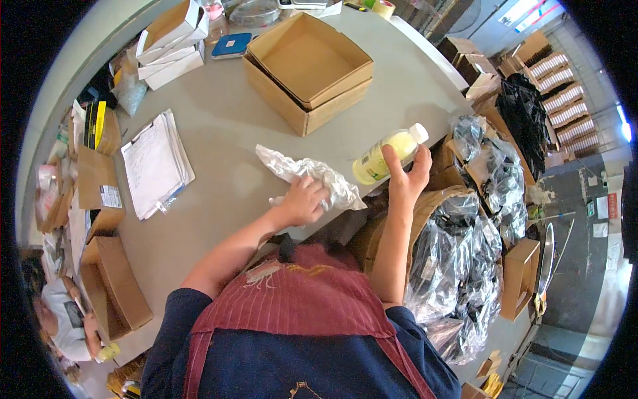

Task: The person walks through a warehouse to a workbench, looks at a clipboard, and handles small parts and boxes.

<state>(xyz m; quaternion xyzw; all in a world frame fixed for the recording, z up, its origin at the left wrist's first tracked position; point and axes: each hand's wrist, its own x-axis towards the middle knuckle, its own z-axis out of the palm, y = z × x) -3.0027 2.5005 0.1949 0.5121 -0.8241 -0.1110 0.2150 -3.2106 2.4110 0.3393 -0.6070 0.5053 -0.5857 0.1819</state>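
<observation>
My right hand (407, 176) is wrapped round a clear bottle (379, 158) with pale yellow liquid and a white cap. The bottle tilts, cap up and to the right, over the table's right edge area. On the table (219, 120), my left hand (302, 199) has its fingers curled into a crumpled white cloth (319, 174); whether it is cloth or soft paper is hard to tell. The cloth spreads out beyond the fingers to the left and right.
A cardboard box (306, 113) stands ahead. Clipped papers (156, 163) lie at the left, near small cartons (116, 289). White boxes (173, 63) are stacked at the back left. Plastic-wrapped goods (452, 266) fill large cartons on my right. Another person (66, 319) is at the lower left.
</observation>
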